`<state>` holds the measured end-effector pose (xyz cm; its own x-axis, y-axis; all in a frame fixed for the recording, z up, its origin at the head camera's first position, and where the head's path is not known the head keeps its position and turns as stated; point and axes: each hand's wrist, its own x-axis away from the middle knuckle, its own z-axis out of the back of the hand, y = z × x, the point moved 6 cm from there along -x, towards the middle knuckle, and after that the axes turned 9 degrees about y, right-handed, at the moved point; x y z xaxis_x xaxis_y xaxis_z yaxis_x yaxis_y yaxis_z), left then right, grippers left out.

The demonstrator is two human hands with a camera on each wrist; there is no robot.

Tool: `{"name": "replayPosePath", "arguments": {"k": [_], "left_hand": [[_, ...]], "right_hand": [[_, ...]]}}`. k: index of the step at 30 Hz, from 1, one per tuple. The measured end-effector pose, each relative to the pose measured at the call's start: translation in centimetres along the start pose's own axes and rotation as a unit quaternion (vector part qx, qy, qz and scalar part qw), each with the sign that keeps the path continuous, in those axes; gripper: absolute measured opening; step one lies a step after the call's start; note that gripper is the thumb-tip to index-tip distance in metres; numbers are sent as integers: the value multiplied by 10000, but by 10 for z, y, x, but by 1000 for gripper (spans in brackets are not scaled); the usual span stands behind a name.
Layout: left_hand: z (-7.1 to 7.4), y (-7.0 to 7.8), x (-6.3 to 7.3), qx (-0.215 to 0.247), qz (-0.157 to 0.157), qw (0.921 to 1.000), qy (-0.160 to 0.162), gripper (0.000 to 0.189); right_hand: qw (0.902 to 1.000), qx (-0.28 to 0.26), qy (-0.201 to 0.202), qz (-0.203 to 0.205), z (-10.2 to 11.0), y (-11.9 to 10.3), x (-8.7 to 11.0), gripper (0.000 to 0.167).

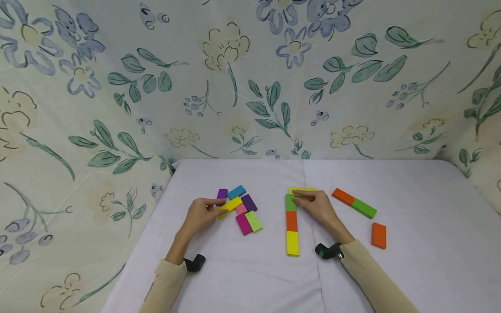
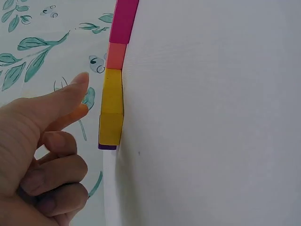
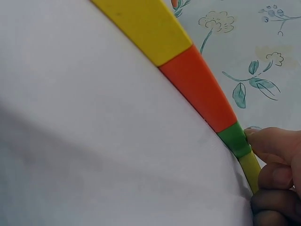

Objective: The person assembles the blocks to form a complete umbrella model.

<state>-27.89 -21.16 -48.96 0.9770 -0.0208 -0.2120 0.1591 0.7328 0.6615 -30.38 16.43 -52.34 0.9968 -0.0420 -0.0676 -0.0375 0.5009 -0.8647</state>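
In the head view my left hand (image 1: 200, 214) reaches the near-left end of a yellow block (image 1: 235, 203), thumb and index finger spread around it. The left wrist view shows that hand's thumb and index finger apart, beside the yellow block (image 2: 112, 106). My right hand (image 1: 316, 206) is at the far end of a row of blocks. Its thumb touches the green block (image 3: 236, 140), and its index finger overlaps the yellow block (image 1: 311, 189) set crosswise beyond. Toward me from the green block (image 1: 290, 204) lie an orange block (image 1: 292, 221) and a yellow one (image 1: 292, 243).
Around the left yellow block lie purple blocks (image 1: 249, 202), a blue (image 1: 236, 192), a pink (image 1: 241, 208), a magenta (image 1: 244, 224) and a lime block (image 1: 254, 221). At right are two orange blocks (image 1: 379, 235) and a green one (image 1: 364, 208). A white cloth (image 1: 270, 282) covers the table.
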Motion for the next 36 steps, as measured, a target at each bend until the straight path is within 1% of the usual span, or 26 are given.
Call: {"name": "replayPosePath", "arguments": {"k": [4, 6, 9, 14, 19, 21, 27, 33, 36], "left_hand": [[2, 2, 0, -157, -195, 9995, 168, 39], [3, 2, 0, -239, -239, 9991, 248, 39], [3, 3, 0, -286, -249, 9989, 285, 38], [2, 5, 1, -327, -370, 9985, 226, 36], [0, 7, 1, -379, -356, 9986, 112, 35], [0, 8, 2, -477, -357, 9982, 95, 36], [-1, 11, 3, -870, -533, 9948, 43, 37], [-1, 12, 3, -895, -535, 9945, -16, 35], [-1, 12, 3, -910, -610, 9940, -20, 34]], "right_hand": [[10000, -1, -19, -57, -1, 0, 0, 36], [10000, 22, -24, -65, -1, 1, 0, 37], [10000, 11, -16, -32, 0, 0, 1, 36], [10000, -5, -9, 40, 0, -1, 2, 35], [10000, -42, 21, -10, 1, -1, 2, 35], [10000, -77, 17, -46, 1, -1, 2, 35], [10000, -88, 2, -17, 1, -1, 2, 35], [10000, -95, 6, -1, 0, -1, 2, 35], [10000, -96, 18, 20, 0, -1, 2, 35]]}}
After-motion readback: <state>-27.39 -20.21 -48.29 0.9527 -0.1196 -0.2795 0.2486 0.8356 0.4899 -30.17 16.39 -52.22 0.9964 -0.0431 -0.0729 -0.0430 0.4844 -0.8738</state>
